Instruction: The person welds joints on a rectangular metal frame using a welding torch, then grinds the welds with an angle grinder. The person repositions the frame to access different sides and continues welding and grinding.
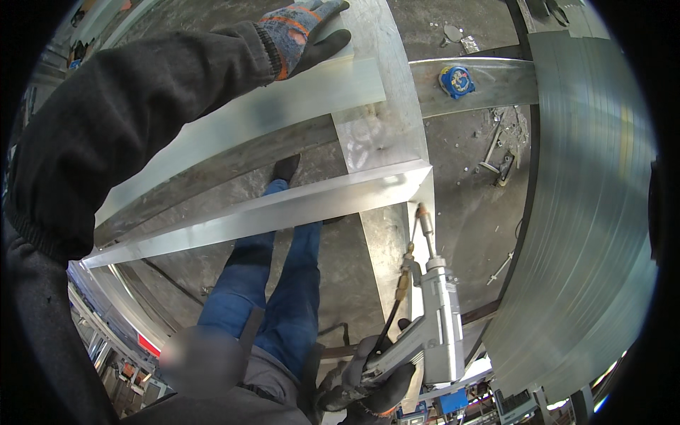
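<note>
My right hand [375,379], in a dark glove, grips a grey-white handheld welding gun [443,319]. The gun has a copper-coloured nozzle and a thin wire-feed tube along its side. Its tip points up, just below the right end of a bright metal bar [276,212] that spans the frame. At the top, my left hand [301,35], in a grey and orange glove with dark fingertips, has its fingers stretched out over a metal plate [375,42]. Beneath that wrist, a wide pale metal strip [283,106] runs toward the lower left.
A blue tape measure [457,82] lies on a crossbar [496,78] to the right. Beyond it stands a large stack of long metal sheets [588,212]. Clamps and debris [501,166] lie on the floor. My legs are below the bright bar.
</note>
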Available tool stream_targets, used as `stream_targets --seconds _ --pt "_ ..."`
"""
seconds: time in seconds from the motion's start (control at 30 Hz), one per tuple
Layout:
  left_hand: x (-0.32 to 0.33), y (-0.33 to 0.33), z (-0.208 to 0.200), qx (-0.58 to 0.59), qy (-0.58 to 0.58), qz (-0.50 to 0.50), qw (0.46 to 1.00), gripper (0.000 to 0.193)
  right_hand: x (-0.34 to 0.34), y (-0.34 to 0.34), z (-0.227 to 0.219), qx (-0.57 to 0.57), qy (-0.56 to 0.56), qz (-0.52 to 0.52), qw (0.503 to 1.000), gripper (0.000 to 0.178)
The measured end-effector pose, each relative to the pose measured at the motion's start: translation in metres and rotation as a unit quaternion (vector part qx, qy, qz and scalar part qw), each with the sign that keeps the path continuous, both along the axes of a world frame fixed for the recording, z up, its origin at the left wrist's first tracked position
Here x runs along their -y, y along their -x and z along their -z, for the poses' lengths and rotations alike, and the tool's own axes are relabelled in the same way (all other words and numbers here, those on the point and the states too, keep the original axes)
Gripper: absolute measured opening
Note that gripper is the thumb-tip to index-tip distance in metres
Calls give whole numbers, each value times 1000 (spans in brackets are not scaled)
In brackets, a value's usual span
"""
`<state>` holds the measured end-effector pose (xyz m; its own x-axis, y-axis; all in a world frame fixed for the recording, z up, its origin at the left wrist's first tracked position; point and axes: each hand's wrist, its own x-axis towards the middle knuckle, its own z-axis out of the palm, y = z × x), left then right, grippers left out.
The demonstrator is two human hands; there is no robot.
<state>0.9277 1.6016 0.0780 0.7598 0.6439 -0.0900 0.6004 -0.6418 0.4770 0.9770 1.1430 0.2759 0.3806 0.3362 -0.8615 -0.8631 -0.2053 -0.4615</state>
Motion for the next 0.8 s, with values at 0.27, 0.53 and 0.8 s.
stream_targets --seconds 0.27,0.53,0.8 --pt "-4 1 -3 18 -5 35 999 68 -25 -23 26 59 -17 -2 998 75" --pt "-3 1 -6 6 4 27 1000 69 -28 -27 32 34 -76 12 996 70" --pt "-3 2 -5 -2 8 27 1000 68 -30 -29 35 -1 -83 46 996 73"
